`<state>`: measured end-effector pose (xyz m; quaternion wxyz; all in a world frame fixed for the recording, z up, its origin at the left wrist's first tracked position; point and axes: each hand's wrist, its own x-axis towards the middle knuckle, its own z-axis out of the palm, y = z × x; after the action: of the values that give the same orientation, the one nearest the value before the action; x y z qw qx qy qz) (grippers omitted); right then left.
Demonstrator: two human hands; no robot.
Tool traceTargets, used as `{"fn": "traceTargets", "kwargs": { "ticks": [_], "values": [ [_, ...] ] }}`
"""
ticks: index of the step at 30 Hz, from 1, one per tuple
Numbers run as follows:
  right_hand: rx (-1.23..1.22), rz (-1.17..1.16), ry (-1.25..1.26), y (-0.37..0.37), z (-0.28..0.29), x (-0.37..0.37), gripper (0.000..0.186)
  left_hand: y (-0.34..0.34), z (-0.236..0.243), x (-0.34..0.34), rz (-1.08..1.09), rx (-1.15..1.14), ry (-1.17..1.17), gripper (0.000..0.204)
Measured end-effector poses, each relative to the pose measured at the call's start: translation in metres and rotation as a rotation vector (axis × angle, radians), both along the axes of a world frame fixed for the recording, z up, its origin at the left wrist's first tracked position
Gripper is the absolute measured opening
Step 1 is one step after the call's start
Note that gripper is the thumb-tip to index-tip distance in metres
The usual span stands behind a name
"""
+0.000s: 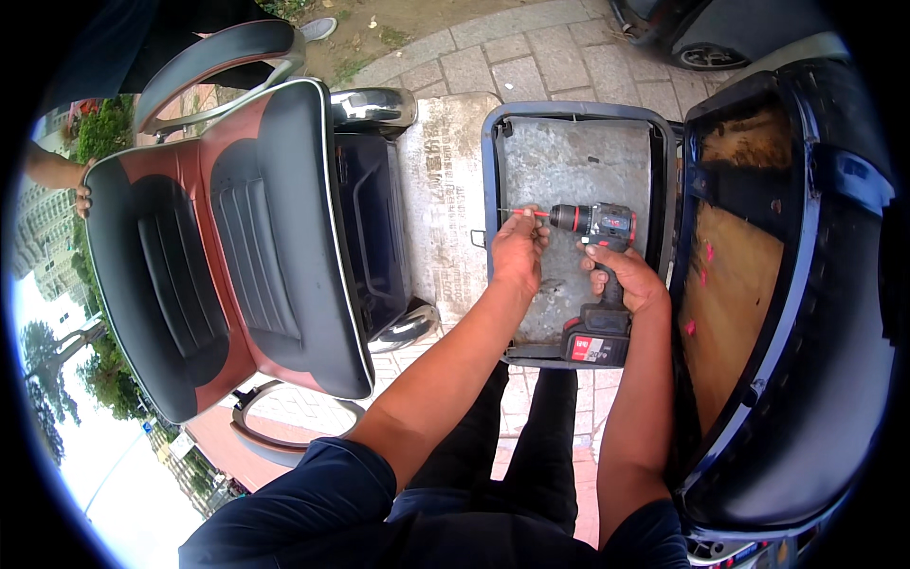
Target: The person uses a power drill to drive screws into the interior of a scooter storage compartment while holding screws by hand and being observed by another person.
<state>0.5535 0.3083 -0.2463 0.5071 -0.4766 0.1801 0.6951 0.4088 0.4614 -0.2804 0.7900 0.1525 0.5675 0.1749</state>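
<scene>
Head view: right hand grip clasps drill, left hand pinches bit over metal pan, paving

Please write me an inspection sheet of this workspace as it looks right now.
Surface: grey metal tray with a dark blue rim, standing on stone paving.
Job's things: cordless drill, grey and black with red trim, battery at the foot; red-marked bit pointing left over the tray.
Clutter: black and brown padded seat at left; upturned seat base with bare wood at right.
Grippers: right hand wrapped round the drill's handle; left hand pinching the bit at its tip.
Cables: nothing seen.
Surroundings: another person's hand at the seat's far left edge; parked vehicle wheel at top.
</scene>
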Motion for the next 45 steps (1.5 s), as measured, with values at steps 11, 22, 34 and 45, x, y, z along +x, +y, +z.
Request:
{"fn": "traceTargets", "kwargs": {
  "ticks": [11,22,34,45],
  "values": [
    [0.018,-0.010,0.011,-0.001,0.004,0.001,0.037,0.000,-0.004,-0.001,0.020,-0.004,-0.013,0.021],
    [0.014,-0.021,0.017,-0.005,0.001,0.002,0.036,0.000,0.005,0.003,0.037,-0.011,0.026,0.024],
    [0.014,-0.008,-0.067,-0.011,-0.001,0.000,0.035,0.002,0.010,0.008,0.082,-0.025,0.026,0.029],
    [0.012,-0.014,-0.128,-0.008,0.010,-0.004,0.031,0.003,0.012,0.024,0.219,-0.073,0.129,0.042]
  ]
}}
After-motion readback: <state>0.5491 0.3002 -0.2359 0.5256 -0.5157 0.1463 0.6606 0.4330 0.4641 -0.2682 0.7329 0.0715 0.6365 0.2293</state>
